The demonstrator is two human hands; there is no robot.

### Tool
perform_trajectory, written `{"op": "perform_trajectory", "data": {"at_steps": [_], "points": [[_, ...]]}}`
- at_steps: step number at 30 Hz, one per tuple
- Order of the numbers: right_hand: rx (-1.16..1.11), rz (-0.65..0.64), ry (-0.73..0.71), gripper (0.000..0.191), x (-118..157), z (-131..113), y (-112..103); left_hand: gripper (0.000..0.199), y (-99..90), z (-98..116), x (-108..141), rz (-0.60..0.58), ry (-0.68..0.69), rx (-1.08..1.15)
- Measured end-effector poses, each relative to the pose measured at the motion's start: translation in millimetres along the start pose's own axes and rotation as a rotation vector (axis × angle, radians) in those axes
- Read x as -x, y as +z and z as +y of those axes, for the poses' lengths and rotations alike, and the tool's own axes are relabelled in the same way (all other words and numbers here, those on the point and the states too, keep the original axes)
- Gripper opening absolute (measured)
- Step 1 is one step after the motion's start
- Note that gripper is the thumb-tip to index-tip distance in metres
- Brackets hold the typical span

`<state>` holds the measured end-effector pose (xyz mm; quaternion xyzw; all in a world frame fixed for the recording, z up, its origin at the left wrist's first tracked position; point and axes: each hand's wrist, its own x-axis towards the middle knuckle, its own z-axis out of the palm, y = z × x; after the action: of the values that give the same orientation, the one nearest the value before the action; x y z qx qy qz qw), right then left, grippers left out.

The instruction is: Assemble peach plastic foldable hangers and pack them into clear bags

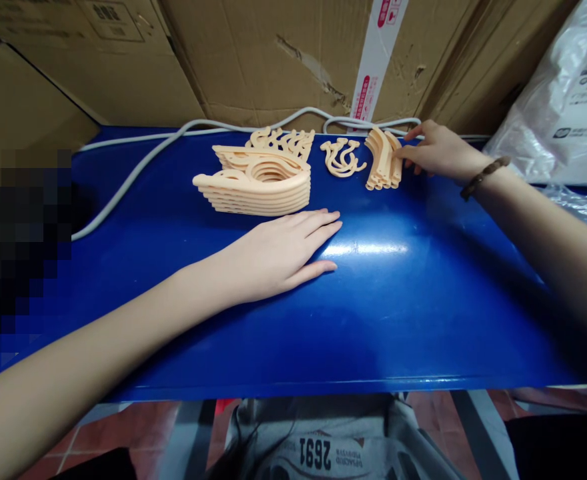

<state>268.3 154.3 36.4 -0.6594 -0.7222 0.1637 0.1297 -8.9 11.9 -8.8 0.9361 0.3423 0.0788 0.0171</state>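
Note:
My left hand (293,250) lies flat on the blue tabletop, fingers stretched to the right and thumb apart, holding nothing. Just beyond it is a neat stack of beige plastic hanger-shaped pieces (263,190), with curved cut-outs. Behind that stack sits a group of beige hook-like pieces (286,141). A few loose beige hooks (342,159) lie to its right. My right hand (436,152) reaches the right side of a pile of curved beige arm pieces (381,160). Its thumb and index finger are apart and appear to touch the pile; the other fingers are partly hidden.
A grey cable (138,167) runs along the back and left of the blue table (373,320). Large cardboard boxes (273,60) stand behind. White plastic-wrapped packages (563,113) are at the back right. The table's front edge crosses below my arms.

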Motion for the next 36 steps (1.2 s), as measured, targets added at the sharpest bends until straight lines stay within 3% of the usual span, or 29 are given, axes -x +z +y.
{"op": "perform_trajectory", "data": {"at_steps": [10, 13, 16, 19, 22, 28, 32, 36], "points": [[0.084, 0.105, 0.038, 0.053, 9.0, -1.1, -8.8, 0.061, 0.1, 0.9, 0.2, -0.001, -0.005, -0.001], [0.156, 0.239, -0.012, 0.053, 24.2, -8.0, -18.8, 0.059, 0.2, 0.8, 0.5, 0.007, 0.0, -0.004], [0.16, 0.228, -0.147, 0.042, 49.0, -18.4, -22.5, 0.057, -3.1, 3.0, 1.0, 0.063, 0.024, -0.001], [0.07, 0.052, -0.376, 0.027, 78.8, -26.0, -14.3, 0.052, -9.4, 8.1, 1.6, 0.159, 0.008, -0.015], [-0.068, -0.106, -0.534, 0.028, 105.8, -29.6, 1.7, 0.048, -14.0, 12.6, 2.1, 0.241, -0.025, -0.06], [-0.254, -0.347, -0.609, 0.017, 135.1, -37.3, 22.6, 0.033, -12.8, 12.7, 2.9, 0.211, -0.091, -0.086], [-0.359, -0.412, -0.603, 0.019, 136.1, -40.0, 27.3, 0.028, -13.7, 12.1, 3.5, 0.206, -0.142, -0.085], [-0.443, -0.462, -0.581, 0.019, 131.1, -39.8, 30.9, 0.029, -16.1, 15.1, 3.0, 0.129, -0.131, -0.052]]}}
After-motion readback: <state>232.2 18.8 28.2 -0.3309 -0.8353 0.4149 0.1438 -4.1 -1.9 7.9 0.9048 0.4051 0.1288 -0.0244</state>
